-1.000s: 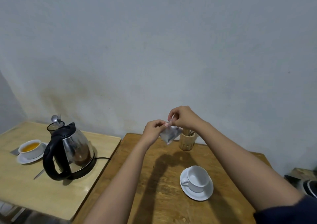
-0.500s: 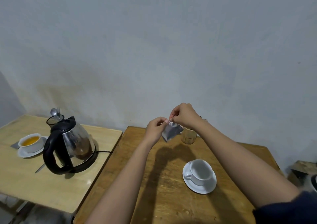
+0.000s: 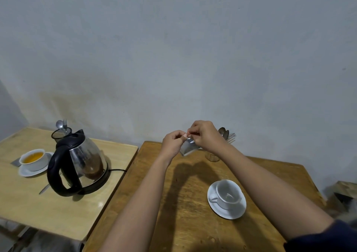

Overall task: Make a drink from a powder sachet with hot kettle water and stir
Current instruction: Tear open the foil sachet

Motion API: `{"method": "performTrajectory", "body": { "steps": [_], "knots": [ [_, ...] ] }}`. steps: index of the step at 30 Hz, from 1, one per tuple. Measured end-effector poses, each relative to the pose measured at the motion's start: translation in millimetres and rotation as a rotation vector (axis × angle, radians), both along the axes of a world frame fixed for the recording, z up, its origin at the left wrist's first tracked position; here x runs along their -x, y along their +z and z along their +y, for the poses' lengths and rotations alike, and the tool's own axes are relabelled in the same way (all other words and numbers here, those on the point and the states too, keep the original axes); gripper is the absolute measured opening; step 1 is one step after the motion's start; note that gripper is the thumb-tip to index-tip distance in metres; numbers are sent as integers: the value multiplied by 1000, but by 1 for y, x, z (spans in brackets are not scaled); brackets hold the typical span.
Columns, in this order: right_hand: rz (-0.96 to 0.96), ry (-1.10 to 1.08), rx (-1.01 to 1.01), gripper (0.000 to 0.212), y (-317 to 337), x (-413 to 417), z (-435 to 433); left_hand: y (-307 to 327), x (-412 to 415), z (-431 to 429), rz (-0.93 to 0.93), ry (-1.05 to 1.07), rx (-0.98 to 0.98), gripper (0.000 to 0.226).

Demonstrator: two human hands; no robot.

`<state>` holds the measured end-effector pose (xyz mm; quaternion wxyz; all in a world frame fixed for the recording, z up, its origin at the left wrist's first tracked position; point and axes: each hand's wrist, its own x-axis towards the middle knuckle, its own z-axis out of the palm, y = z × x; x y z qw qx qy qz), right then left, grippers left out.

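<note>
- Fingertips of both hands are pinched shut on the top edge of a small silver sachet (image 3: 187,148), which is held in the air above the far part of the dark wooden table (image 3: 173,203).
- The left hand (image 3: 172,143) and right hand (image 3: 205,135) are set close together, knuckles up.
- Partly hidden behind the right hand, a wooden holder (image 3: 212,157) with spoons and forks is seen.
- Near and to the right, an empty white cup (image 3: 229,193) is stood on a white saucer (image 3: 231,212).
- On the pale table (image 3: 48,213) to the left, a black-handled kettle (image 3: 77,162) is placed, with a cup of amber drink (image 3: 33,159) beyond it.
</note>
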<state>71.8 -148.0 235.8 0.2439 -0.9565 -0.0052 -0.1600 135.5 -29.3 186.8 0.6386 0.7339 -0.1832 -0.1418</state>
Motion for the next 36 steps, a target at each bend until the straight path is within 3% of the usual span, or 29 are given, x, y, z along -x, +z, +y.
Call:
{"method": "performTrajectory", "body": {
  "steps": [4, 10, 14, 25, 32, 36],
  "knots": [
    [-38, 38, 46, 18, -5, 2, -2, -4, -2, -4, 18, 16, -21, 22],
    [2, -195, -259, 11, -4, -4, -4, 2, -1, -8, -63, 44, -45, 14],
    [51, -236, -337, 11, 3, -3, -10, -1, -4, -8, -164, 26, -101, 8],
    [237, -127, -154, 15, 12, 2, -12, -4, 11, -7, -127, -6, -126, 15],
    [172, -79, -97, 15, 7, 4, -11, -1, 12, -7, -156, 48, -173, 29],
    [40, -45, -43, 15, -2, 5, -8, -6, 5, -6, -45, 9, -62, 18]
  ]
}}
